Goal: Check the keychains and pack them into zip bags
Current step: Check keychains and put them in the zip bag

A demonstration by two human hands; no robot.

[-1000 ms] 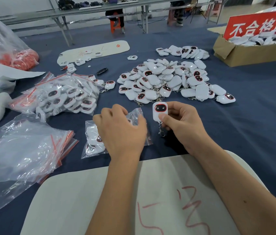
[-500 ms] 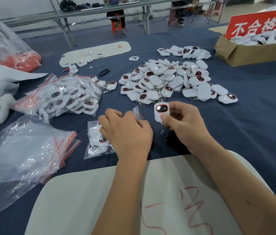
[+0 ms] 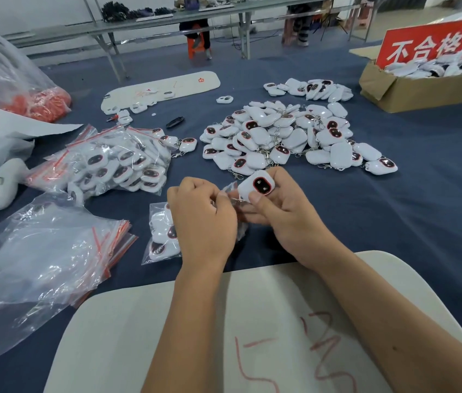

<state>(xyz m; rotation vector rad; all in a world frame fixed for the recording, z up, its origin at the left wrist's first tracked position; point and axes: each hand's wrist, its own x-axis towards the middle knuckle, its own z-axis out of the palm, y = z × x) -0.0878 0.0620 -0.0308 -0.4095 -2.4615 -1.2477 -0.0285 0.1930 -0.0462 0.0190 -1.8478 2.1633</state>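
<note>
Seemingly mid-insertion, from the head view: the right hand (image 3: 278, 214) pinches one keychain (image 3: 256, 186) at the mouth of the zip bag (image 3: 159, 236), which the left hand (image 3: 203, 219) grips. If the opening folds shut, the clasp may snag the plastic and the piece could drop. Just beyond lies the loose pile (image 3: 281, 134), with packed bags (image 3: 116, 163) left and the reject box (image 3: 422, 89) far right; nothing blocks the hands.

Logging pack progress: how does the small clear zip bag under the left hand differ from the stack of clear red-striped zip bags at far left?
The small clear zip bag holds white keychains; the stack of zip bags looks empty. The left hand pinches the small bag's mouth; the stack lies untouched. Both are clear plastic.
</note>
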